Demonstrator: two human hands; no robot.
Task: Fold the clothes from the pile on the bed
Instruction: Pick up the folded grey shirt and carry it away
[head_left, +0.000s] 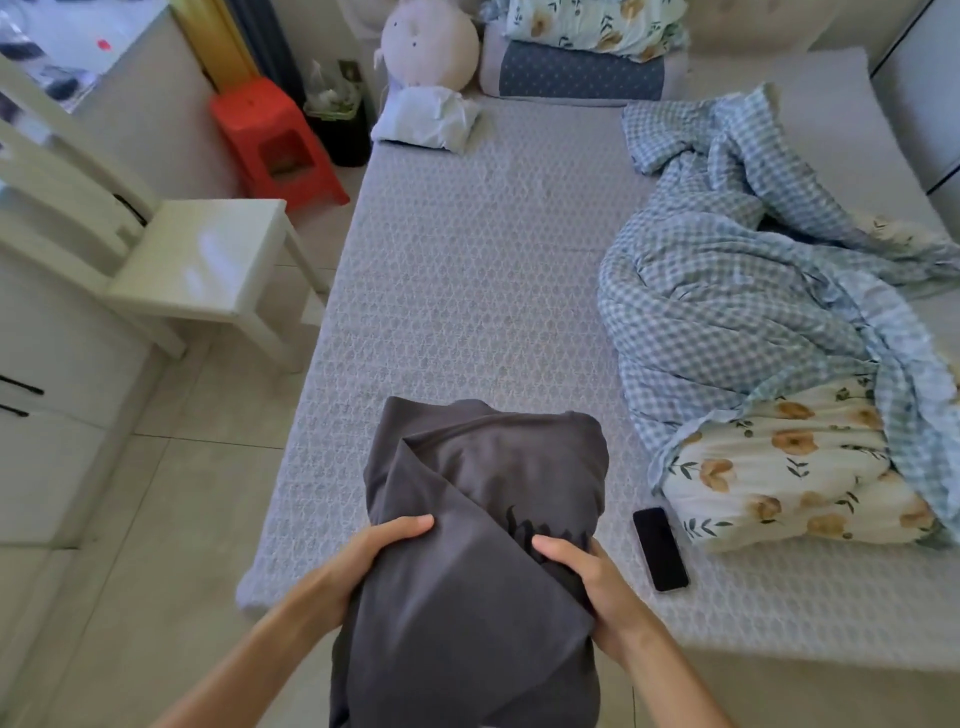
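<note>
Grey garment (483, 519) in both hands

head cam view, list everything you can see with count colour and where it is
garment: one, dark grey, near bed edge, partly hanging off
phone: one, black, on bed right of garment
bed: one, grey-blue patterned cover, centre
quilt: one, blue check with floral underside, bunched on bed's right
plush toy: one, pinkish white, head of bed
pillows: stacked, blue dotted and floral, head of bed
stool: one, red, floor left of bed
chair: one, white, left of bed
left hand: grips garment's left side
right hand: grips garment's right side
</note>
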